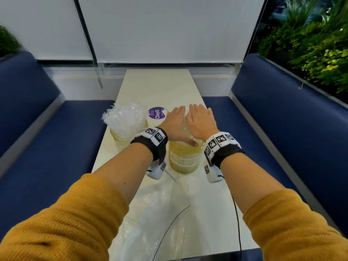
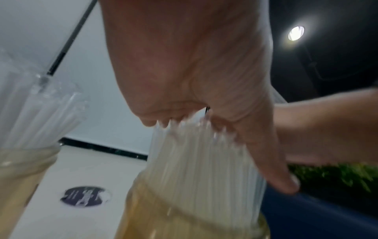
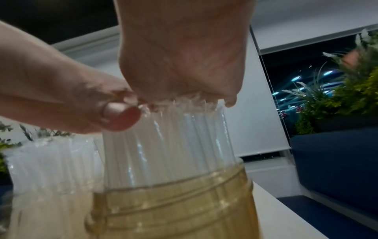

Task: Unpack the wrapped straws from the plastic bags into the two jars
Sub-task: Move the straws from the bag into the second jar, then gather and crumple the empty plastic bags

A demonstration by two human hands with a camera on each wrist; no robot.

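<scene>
Both hands, left hand [image 1: 176, 122] and right hand [image 1: 201, 120], press flat-palmed on the straws [image 3: 163, 145] in the six-o'clock jar [image 1: 185, 157]; uneven pressure could tip it.

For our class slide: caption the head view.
Both hands, left and right, press flat on wrapped straws in the near jar.
</scene>
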